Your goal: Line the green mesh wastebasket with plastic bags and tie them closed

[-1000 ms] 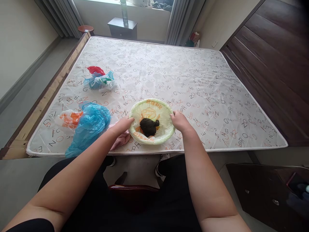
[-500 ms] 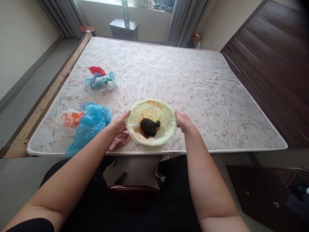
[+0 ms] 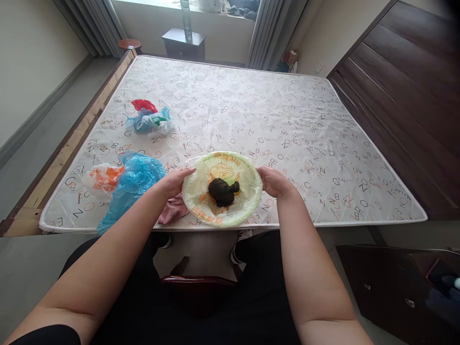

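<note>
A round light-green trash bin (image 3: 187,186), lined with a pale plastic bag (image 3: 244,194) with orange print, is held between my hands near the mattress's front edge. Its mouth faces up toward me. A dark crumpled lump (image 3: 221,191) lies inside; I cannot make out what it is. My left hand (image 3: 178,179) grips the rim on the left, thumb on top. On the opposite side my right hand (image 3: 271,181) holds the rim the same way. Fingers under the rim are mostly hidden. A pink cloth (image 3: 173,210) lies beside the bin, below my left hand.
A blue plastic bag (image 3: 138,179) and a white-and-orange bag (image 3: 107,177) lie left on the letter-printed mattress (image 3: 287,115). Farther back sit a red bag (image 3: 144,106) and a light-blue bag (image 3: 145,122). A dark headboard (image 3: 398,105) borders the right; a nightstand (image 3: 184,43) stands beyond.
The bin's near rim has come lower and closer to me, and its mouth shows rounder and wider. Both hands still grip it. The pink cloth shows slightly farther left.
</note>
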`<state>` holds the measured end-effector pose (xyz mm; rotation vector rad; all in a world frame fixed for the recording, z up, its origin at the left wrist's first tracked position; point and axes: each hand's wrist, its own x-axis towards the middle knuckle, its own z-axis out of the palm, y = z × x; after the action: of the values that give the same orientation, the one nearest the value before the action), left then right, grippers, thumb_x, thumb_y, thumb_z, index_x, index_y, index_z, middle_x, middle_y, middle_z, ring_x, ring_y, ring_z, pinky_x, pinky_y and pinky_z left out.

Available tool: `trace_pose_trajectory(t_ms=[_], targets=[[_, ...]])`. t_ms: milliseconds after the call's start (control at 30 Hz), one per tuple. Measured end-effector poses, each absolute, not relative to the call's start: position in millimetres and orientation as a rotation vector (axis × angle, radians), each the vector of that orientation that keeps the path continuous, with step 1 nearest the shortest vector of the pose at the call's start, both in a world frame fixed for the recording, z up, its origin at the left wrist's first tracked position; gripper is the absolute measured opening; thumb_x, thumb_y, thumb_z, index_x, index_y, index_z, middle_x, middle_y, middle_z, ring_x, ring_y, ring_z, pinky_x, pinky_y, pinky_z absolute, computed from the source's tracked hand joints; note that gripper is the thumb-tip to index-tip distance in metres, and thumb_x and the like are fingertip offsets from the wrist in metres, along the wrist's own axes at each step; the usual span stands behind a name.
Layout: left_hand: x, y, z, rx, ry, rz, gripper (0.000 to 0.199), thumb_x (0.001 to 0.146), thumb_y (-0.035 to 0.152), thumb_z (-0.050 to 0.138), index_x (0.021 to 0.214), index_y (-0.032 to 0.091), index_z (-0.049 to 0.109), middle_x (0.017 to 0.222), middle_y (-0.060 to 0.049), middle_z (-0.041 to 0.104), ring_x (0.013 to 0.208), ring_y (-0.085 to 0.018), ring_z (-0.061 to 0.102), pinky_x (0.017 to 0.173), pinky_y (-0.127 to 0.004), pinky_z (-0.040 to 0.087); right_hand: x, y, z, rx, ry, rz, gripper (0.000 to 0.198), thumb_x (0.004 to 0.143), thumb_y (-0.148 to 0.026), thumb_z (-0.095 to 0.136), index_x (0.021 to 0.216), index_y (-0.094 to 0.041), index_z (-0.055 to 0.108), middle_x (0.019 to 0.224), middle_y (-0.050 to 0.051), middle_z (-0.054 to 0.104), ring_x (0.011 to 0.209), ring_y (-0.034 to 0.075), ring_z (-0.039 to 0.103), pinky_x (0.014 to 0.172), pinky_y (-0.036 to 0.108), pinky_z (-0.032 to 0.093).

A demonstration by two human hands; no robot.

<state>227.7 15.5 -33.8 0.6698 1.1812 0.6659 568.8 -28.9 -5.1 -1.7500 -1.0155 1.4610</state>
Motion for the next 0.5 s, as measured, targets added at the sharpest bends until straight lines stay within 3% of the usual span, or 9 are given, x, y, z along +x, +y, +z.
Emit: trace_pose_trajectory(t_ms=[67,233,367,500], targets=[[227.7,15.5,-32.7,0.671,1.162,0.693,0.034,0.065,0.034,0.091,0.087,0.015,0.073,0.089,-0.011,0.078,0.073,-0.023,0.073,0.066,-0.033,0.061,569.7,-29.5,-0.4,-1.654,-0.834,1.598,0.013,0.083,-0.033,0.067,0.086,-0.023,0.059,0.083,0.001,0.068,0.075,0.016,0.063,0.065,0.026,0.052],[226.8,16.6,-35.0,0.701,1.181,0.759,0.047,0.055,0.032,0.097,0.083,0.016,0.063,0.079,-0.003,0.070,0.067,-0.016,0.067,0.063,-0.027,0.056,571.0,-28.5,1.8,-1.659,-0.782,1.570,0.023,0.085,-0.037,0.075,0.099,-0.024,0.063,0.086,-0.002,0.067,0.073,0.013,0.061,0.064,0.024,0.049],[228.3,18.3,-38.1,0.833,1.292,0.886,0.056,0.051,0.035,0.098,0.080,0.018,0.053,0.075,0.004,0.060,0.068,-0.012,0.061,0.064,-0.024,0.051,572.0,-27.2,-2.0,-1.675,-0.869,1.546,0.029,0.085,-0.047,0.077,0.094,-0.021,0.067,0.080,0.000,0.068,0.069,0.013,0.059,0.068,0.026,0.049],[231.4,16.5,-33.2,0.968,1.428,0.969,0.059,0.051,0.042,0.097,0.079,0.020,0.050,0.073,0.005,0.055,0.070,-0.012,0.059,0.064,-0.024,0.049,574.7,-26.0,-2.6,-1.666,-0.910,1.469,0.032,0.071,-0.039,0.085,0.086,-0.020,0.064,0.080,0.000,0.065,0.069,0.014,0.057,0.065,0.027,0.046]])
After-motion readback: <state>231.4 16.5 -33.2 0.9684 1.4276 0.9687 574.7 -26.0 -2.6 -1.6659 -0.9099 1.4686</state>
